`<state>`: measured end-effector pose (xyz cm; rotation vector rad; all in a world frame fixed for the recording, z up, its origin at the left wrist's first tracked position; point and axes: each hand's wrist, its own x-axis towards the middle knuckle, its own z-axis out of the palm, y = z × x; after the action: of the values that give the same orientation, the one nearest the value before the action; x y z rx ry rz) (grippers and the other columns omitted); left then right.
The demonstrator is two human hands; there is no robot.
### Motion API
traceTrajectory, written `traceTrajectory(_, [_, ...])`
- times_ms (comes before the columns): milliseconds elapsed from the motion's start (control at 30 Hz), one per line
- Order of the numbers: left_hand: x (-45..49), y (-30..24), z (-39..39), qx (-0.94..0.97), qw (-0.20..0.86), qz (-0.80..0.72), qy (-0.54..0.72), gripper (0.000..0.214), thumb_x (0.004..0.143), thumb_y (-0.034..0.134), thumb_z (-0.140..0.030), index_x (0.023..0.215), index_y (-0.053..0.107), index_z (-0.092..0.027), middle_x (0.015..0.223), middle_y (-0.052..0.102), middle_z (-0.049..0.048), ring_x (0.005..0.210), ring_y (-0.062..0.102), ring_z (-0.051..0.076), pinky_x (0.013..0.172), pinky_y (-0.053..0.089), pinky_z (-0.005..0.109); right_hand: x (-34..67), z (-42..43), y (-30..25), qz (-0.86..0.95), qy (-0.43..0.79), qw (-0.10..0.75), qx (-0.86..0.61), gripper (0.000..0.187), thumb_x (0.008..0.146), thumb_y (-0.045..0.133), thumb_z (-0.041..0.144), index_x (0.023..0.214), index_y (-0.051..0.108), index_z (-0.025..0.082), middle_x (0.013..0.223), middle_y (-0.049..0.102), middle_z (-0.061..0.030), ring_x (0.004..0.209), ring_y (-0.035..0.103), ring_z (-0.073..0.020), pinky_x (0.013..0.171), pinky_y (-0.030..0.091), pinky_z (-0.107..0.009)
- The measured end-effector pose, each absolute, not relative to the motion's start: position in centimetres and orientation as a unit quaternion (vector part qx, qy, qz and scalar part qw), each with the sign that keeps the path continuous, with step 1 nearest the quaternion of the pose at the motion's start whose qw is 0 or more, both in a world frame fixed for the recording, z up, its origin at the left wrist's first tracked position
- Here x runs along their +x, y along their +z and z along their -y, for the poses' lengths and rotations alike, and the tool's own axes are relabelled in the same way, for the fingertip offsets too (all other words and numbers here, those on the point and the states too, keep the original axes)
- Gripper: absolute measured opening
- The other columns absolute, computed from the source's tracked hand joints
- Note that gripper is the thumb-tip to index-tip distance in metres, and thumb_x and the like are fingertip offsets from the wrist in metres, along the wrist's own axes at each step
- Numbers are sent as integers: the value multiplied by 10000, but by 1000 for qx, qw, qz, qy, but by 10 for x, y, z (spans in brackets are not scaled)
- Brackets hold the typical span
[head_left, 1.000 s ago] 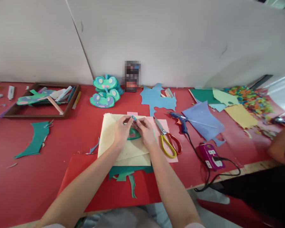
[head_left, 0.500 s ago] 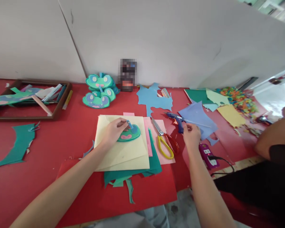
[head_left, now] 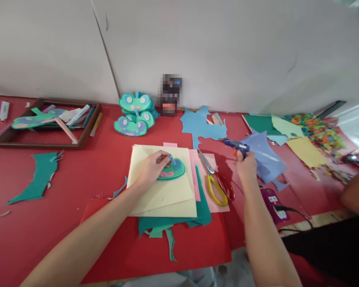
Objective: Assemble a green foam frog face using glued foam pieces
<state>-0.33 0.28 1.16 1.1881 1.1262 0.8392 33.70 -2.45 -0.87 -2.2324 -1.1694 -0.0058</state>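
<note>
My left hand (head_left: 158, 165) pinches a small blue felt strip (head_left: 172, 159) over a green felt animal face (head_left: 176, 172) with blue eye patches and a pink piece. That face lies on cream felt sheets (head_left: 167, 195). My right hand (head_left: 247, 163) is closed round the handle of a dark blue glue gun (head_left: 236, 146), its nozzle pointing left. Between the hands, scissors (head_left: 217, 187) with one yellow and one red handle rest on pink felt (head_left: 224, 208). The left fingers hide part of the green face.
Finished-looking felt faces (head_left: 134, 115) are stacked by the wall near an upright phone (head_left: 170, 95). A brown frame (head_left: 48, 145) holds pens at left. A purple power strip (head_left: 273, 205) with a plugged cable lies right, beside another person's arm (head_left: 357, 191).
My right hand has closed round the glue gun's handle and raised the gun slightly. My left hand stays at the green face with the blue strip. The view has swung a little left.
</note>
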Motion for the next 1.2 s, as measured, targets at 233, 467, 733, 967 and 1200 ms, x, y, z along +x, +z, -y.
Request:
traceTrajectory(233, [-4, 8, -5, 529, 602, -483, 353, 199, 776, 569, -377, 855, 598, -197, 788, 620, 24, 696, 611, 129, 496, 530, 214, 252, 25, 25, 459, 76, 440, -768, 422, 821, 432, 549, 1008, 492, 175, 919, 607, -122, 812, 593, -231, 666, 447, -342])
traceTrajectory(467, [-6, 10, -7, 546, 597, -470, 353, 181, 800, 541, -367, 809, 578, -190, 730, 625, 16, 710, 621, 125, 542, 529, 203, 199, 32, 15, 482, 146, 450, -737, 476, 619, 704, 459, 976, 513, 208, 779, 586, -17, 645, 532, -170, 586, 429, -293])
traceTrajectory(733, [-4, 13, -3, 524, 624, -468, 341, 196, 769, 584, -379, 799, 607, -187, 740, 619, 19, 650, 607, 120, 499, 543, 206, 180, 45, 19, 565, 209, 423, -677, 260, 704, 557, 201, 963, 556, 220, 798, 614, -41, 723, 568, -221, 655, 447, -335])
traceTrajectory(967, [-3, 16, -1, 529, 627, -469, 328, 179, 771, 579, -371, 803, 605, -197, 739, 643, 12, 633, 609, 116, 469, 534, 195, 170, 47, 5, 576, 348, 416, -612, 441, 657, 594, 123, 1078, 576, 249, 826, 639, -16, 715, 586, -222, 706, 476, -362])
traceTrajectory(1200, [-2, 9, 1, 530, 645, -442, 328, 123, 713, 642, -307, 763, 599, -202, 732, 622, -8, 625, 602, 101, 525, 544, 213, 172, 46, -12, 570, 356, 425, -606, 427, 663, 532, 84, 1052, 561, 257, 848, 639, -7, 758, 593, -219, 715, 486, -349])
